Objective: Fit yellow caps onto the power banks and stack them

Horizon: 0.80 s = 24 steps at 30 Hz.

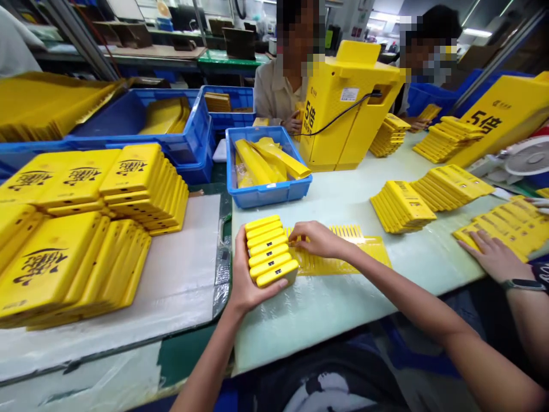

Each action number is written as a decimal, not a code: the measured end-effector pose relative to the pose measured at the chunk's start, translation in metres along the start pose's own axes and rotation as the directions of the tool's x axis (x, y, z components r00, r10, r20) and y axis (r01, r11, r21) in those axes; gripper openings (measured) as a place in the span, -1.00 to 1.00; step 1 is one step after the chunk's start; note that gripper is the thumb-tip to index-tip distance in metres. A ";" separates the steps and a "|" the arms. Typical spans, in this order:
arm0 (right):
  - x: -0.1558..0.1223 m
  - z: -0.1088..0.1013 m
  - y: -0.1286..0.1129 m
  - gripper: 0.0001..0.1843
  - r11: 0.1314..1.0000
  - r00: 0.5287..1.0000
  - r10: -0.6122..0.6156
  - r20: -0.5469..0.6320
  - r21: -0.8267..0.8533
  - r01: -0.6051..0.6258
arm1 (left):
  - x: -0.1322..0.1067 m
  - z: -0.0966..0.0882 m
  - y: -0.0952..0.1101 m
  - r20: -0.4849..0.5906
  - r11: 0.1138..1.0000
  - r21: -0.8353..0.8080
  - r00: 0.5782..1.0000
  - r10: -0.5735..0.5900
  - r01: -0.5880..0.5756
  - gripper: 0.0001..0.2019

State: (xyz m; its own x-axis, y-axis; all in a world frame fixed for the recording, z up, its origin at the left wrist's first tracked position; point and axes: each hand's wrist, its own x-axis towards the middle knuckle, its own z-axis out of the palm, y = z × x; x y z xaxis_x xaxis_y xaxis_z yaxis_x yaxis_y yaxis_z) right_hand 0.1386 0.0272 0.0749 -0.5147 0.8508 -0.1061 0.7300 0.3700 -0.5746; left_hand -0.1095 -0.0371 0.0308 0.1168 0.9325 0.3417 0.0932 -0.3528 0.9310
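Note:
My left hand [253, 289] is wrapped round a stack of several yellow power banks [269, 252], their narrow ends facing up and small dark ports showing on some. The stack stands at the near left of the pale work table. Close to its right side, my right hand [315, 239] has its fingers pinched together; whatever is between them is hidden. Beneath that hand lies a sheet of yellow film [371, 254] with a row of narrow strips along its far edge.
On the left, stacks of printed yellow cases [51, 263] lie on a white sheet [184, 274]. Behind my hands is a blue bin [270, 194] of yellow film. A tall yellow cabinet [338, 126] and more stacks [403, 206] stand beyond. A co-worker's hand [497, 257] rests at right.

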 end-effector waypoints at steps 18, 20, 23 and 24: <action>0.027 0.023 0.016 -0.62 0.986 0.970 -0.159 0.186 -0.011 0.164 | 0.001 -0.013 -0.005 0.042 0.995 0.073 0.997 -0.067 0.064 0.42; 0.027 0.022 0.016 -0.63 0.987 0.971 -0.153 0.182 -0.014 0.158 | 0.000 -0.015 -0.007 0.044 0.995 0.075 0.997 -0.063 0.059 0.42; 0.025 0.023 0.015 -0.65 0.988 0.974 -0.143 0.177 -0.024 0.150 | 0.000 -0.015 -0.009 0.055 0.996 0.075 0.997 -0.047 0.043 0.42; 0.024 0.024 0.014 -0.65 0.989 0.975 -0.138 0.174 -0.031 0.145 | 0.000 -0.015 -0.008 0.058 0.996 0.077 0.997 -0.045 0.040 0.41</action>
State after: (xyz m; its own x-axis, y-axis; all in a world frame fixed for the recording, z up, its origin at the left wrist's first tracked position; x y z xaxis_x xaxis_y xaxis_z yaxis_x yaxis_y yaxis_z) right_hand 0.1260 0.0436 0.0447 -0.6805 0.7139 -0.1652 0.6611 0.5009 -0.5586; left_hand -0.1246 -0.0327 0.0253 0.1700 0.9413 0.2915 0.1734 -0.3198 0.9315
